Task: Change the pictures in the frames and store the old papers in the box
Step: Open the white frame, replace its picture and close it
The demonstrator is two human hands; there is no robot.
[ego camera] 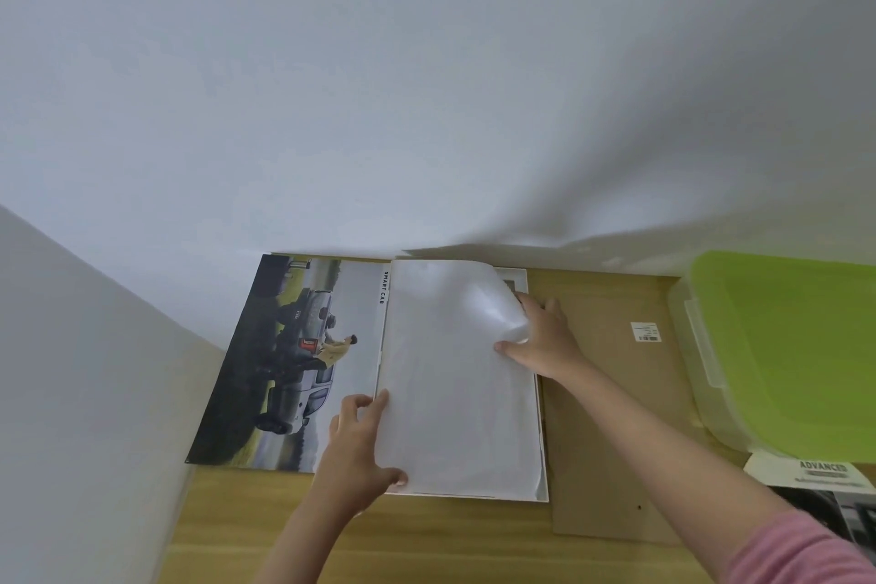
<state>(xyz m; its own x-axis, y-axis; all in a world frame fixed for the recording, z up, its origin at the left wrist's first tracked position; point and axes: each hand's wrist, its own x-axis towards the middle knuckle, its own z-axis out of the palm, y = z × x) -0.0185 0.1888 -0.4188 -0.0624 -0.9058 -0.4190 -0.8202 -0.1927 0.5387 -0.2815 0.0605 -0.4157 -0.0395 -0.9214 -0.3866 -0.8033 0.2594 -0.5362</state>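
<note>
A white picture frame (520,276) lies face down on the wooden table (450,536), mostly covered by a white sheet of paper (455,394). My left hand (353,450) holds the sheet's lower left edge, thumb at its bottom. My right hand (545,337) grips the sheet's curled upper right corner, lifted off the frame. A car picture (294,360) marked SMART CAB lies flat to the left. The frame's brown backing board (611,417) lies to the right. A clear plastic box with a green lid (796,351) stands at the far right.
A white wall rises right behind the table and a second white surface closes off the left side. A printed sheet reading ADVANCED (815,472) and dark printed papers (834,512) lie at the lower right, in front of the box.
</note>
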